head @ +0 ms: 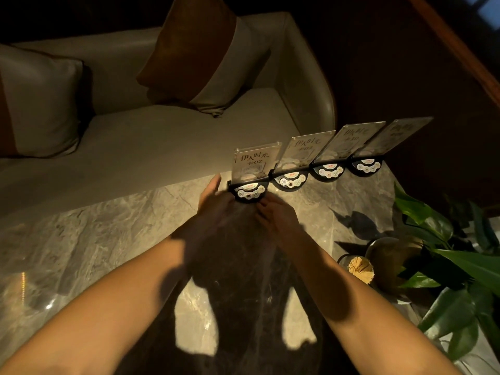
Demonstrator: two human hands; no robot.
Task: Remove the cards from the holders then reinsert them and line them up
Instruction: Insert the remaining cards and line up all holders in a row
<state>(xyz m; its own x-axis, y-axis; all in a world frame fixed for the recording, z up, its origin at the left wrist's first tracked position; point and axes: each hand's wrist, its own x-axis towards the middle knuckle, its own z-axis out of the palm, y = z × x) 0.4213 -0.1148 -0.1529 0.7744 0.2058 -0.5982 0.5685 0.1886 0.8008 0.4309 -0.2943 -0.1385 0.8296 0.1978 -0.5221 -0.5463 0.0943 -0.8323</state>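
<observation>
Cards stand in all four holders, which sit in a slanted row along the far edge of the bench [108,239], beside a sofa [162,147]. The nearest holder [248,191] carries a clear card [254,163] marked 02; the second [290,180], third [328,169] and fourth [366,165] each hold a like card, tilted back. Both hands meet at the nearest base: the left hand [213,204] cups its left side with fingers apart, and the right hand [276,216] touches its front right edge with fingertips, though shadow hides whether they pinch anything. With every card seated, this looks like the lining-up step, squaring the first holder to its neighbours. It stands slightly forward of them, so the next move likely calls for a small push and turn. A toothpick jar [358,267] and a plant [446,253] stand at the right, well apart.
</observation>
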